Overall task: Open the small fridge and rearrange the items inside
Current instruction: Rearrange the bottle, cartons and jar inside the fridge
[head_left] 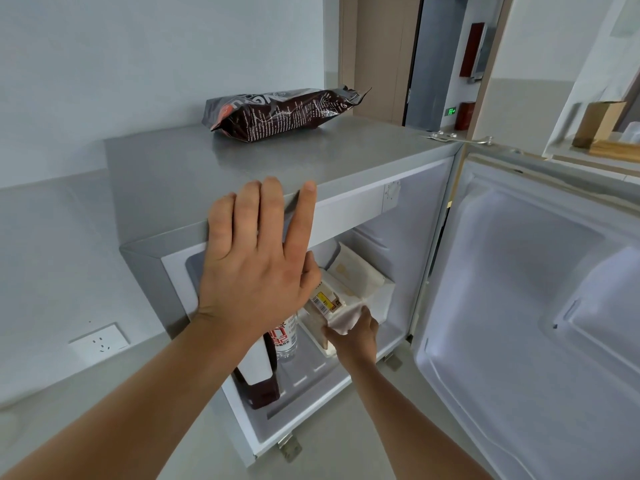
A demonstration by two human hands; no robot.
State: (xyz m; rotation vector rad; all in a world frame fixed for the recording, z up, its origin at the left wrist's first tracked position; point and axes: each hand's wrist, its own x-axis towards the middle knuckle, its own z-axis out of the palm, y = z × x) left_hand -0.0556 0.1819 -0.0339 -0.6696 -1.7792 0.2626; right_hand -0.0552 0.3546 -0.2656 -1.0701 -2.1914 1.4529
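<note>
The small grey fridge [180, 174] stands with its door [519, 289] swung wide to the right. My left hand [256, 258] rests flat on the front edge of the fridge top, fingers spread. My right hand [353, 336] reaches into the fridge and grips the crimped end of a pale wrapped food packet [325, 303] with a barcode label. Behind it lies a cream-coloured packet [356, 271]. A clear water bottle [287, 337] with a red label stands to the left, and a dark red bottle [258, 379] with a white label stands in front of it.
A dark brown snack bag [280, 114] lies on the fridge top near the wall. A white wall socket [98, 342] sits low on the left. The door's inner shelves hold nothing visible. A doorway and wooden items [602, 129] lie beyond at the right.
</note>
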